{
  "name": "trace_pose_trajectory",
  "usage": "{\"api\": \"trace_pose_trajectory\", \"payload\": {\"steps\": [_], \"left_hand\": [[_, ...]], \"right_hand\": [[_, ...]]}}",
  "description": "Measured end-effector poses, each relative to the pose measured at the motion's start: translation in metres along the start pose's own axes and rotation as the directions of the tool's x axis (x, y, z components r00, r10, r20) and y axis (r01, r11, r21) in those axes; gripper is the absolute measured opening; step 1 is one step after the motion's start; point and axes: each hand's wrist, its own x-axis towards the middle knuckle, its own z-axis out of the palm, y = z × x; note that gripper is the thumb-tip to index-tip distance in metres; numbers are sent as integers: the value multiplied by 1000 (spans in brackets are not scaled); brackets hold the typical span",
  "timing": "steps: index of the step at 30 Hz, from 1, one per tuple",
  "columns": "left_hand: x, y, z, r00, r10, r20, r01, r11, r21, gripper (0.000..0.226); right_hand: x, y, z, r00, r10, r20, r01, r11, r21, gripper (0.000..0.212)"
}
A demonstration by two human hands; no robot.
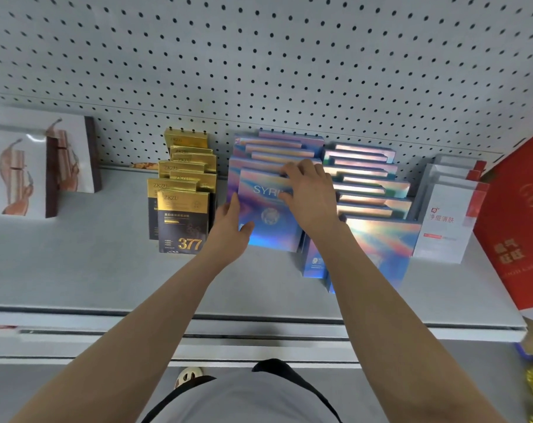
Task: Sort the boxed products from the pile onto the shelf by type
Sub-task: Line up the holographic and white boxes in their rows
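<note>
A white pegboard wall rises behind the grey shelf (76,270), and the boxed goods stand on it in rows running from the back wall toward the front edge. Toward the left end stand white boxes with a brown spine (73,154); next come the gold-and-black ZKZU boxes (183,221); in the middle are two rows of holographic blue boxes; near the right end stand the white boxes with red trim (445,221), and a large red box (521,215) leans at the right edge.

The box I am handling is the front SYRI box (270,215), the foremost one of the left holographic row (274,148), standing tilted back against its fellows. My left hand (231,227) grips its left edge, thumb on the front face, the other fingers hidden behind. My right hand (311,196) lies over its top right corner, fingers curled over the upper edge. The right holographic row (369,184) sits just beside it, touching or nearly so.

I judge this box light, flat and fairly stiff, but thin card that would dent at the corners if squeezed. The glossy foil face looks slippery, so flat pressure on it may slide. Holding by opposite edges, as now, seems safest, and the row behind could topple forward if I let go carelessly.
</note>
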Motion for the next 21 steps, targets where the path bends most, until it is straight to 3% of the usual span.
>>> {"api": "trace_pose_trajectory", "payload": {"steps": [6, 10, 15, 21], "left_hand": [[-6, 4, -4, 1000, -18, -18, 18, 1000, -7, 70], [-29, 4, -15, 986, 51, -158, -60, 996, -58, 54], [-81, -22, -42, 913, 8, -409, -93, 977, -189, 33], [-168, -89, -85, 801, -178, -571, 53, 972, -229, 25]], "right_hand": [[-1, 4, -5, 999, -44, 25, 44, 999, 2, 39], [-5, -3, -8, 991, -92, -94, 97, 994, 49, 36], [-24, -40, 4, 974, -190, -126, 212, 957, 198, 26], [-69, -127, 45, 943, -320, -87, 328, 865, 379, 20]]}}
